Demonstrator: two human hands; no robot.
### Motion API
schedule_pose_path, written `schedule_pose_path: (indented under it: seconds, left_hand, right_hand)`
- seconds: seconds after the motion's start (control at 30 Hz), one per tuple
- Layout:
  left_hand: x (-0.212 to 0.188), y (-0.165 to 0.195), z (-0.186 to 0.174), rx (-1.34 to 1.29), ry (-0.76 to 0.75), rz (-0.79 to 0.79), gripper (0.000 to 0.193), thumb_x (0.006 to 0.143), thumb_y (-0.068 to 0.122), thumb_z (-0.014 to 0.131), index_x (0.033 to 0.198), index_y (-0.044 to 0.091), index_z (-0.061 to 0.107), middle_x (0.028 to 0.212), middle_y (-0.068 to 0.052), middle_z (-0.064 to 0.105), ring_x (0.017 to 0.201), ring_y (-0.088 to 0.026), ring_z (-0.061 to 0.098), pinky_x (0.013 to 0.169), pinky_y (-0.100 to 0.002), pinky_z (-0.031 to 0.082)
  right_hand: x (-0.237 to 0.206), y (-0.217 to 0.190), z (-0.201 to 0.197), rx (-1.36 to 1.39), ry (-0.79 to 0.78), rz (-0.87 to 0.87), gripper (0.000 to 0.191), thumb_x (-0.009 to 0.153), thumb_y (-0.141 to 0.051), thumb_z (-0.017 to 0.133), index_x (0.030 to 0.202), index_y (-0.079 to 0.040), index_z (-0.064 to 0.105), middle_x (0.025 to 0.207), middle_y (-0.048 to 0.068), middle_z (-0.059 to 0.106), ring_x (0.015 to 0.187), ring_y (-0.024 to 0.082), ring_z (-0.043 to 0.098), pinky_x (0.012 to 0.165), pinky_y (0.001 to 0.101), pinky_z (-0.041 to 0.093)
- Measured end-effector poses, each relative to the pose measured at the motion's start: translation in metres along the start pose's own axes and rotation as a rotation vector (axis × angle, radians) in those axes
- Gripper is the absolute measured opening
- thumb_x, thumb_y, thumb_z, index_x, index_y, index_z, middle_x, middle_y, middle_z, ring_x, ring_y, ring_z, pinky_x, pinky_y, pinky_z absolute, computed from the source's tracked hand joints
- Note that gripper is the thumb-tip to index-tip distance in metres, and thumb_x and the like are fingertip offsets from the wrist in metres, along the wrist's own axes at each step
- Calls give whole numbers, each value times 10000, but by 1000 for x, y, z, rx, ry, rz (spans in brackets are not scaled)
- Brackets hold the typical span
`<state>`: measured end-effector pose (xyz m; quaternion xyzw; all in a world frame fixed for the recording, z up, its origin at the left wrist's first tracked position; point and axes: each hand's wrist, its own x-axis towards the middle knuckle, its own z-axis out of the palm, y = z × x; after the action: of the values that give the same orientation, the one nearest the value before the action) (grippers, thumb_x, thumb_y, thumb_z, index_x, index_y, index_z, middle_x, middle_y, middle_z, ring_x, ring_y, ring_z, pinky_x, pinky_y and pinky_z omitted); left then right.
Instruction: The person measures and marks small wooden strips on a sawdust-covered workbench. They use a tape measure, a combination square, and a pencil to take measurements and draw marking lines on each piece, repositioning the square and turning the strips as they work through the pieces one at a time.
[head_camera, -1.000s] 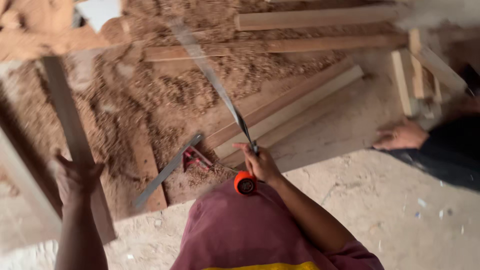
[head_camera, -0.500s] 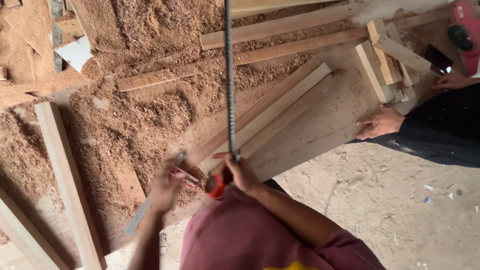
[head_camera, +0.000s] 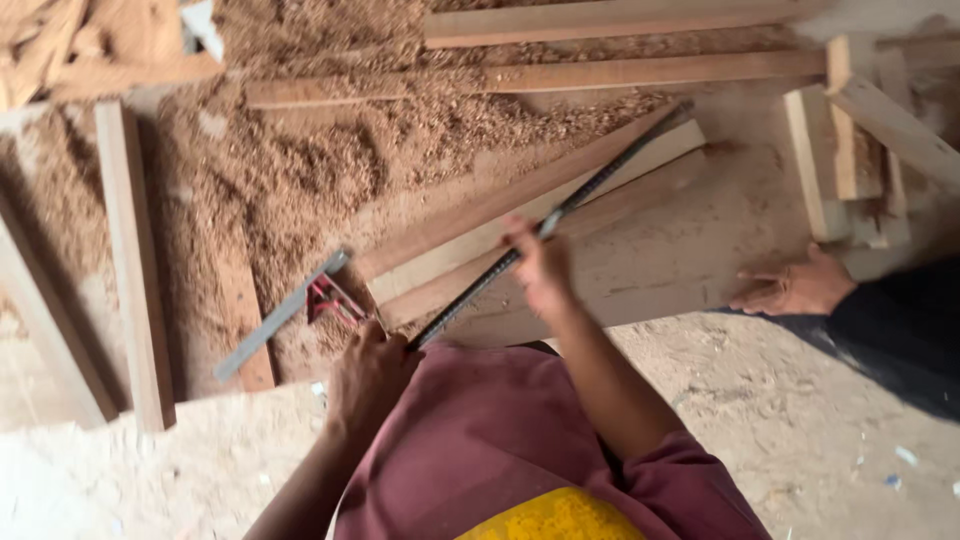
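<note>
Scanning from the left, we see loose wooden planks (head_camera: 128, 260) lying on a floor (head_camera: 800, 430) thick with sawdust (head_camera: 300, 160), then a metal square with a red handle (head_camera: 285, 310) resting flat beside the boards. Just right of it our left hand (head_camera: 368, 375) is clenched around the lower end of a long dark ribbed rod (head_camera: 560, 215), and our right hand (head_camera: 540, 265) wraps it higher up, so both grips hold the same rod. Half a second ago the rod stood nearly upright in the view; now it slants low, up and to the right, across the pale plank (head_camera: 530, 225) and toward the far end of it. We judge that the rod is being brought down along the boards, not lifted away. Farther right, another person's hand (head_camera: 795, 290), with a dark sleeve behind it, rests on the floor near a stack of short wood offcuts (head_camera: 850, 150), well apart from our own.
</note>
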<state>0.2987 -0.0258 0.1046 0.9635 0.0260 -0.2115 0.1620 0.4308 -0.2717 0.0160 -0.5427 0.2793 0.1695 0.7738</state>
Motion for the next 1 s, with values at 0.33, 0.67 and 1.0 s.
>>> schedule_pose_path:
  seconds: [0.33, 0.67, 1.0]
  left_hand:
    - [-19, 18, 77, -834, -530, -255, 289, 844, 248, 700, 1091, 113, 764, 913, -191, 760, 720, -277, 726, 685, -427, 555]
    - [21, 23, 87, -68, -223, -135, 298, 919, 357, 636, 869, 109, 794, 928, -142, 728, 843, -337, 719, 749, -481, 579]
    - [67, 59, 168, 320, 356, 261, 490, 880, 297, 620, 1351, 163, 593, 1199, -131, 616, 1033, -328, 597, 821, -496, 507]
  right_hand:
    - [63, -45, -124, -5, 56, -238, 262, 1075, -233, 625, 1163, 8, 681, 962, 79, 737, 475, 45, 381, 411, 231, 266]
    - [79, -79, -239, -266, 212, 19, 149, 862, -180, 746, 885, -80, 637, 719, 33, 662, 422, 81, 406, 370, 259, 272]
    - [96, -59, -251, -788, 260, 71, 336, 801, -331, 850, 700, -82, 649, 577, -26, 619, 400, 77, 430, 358, 278, 279]
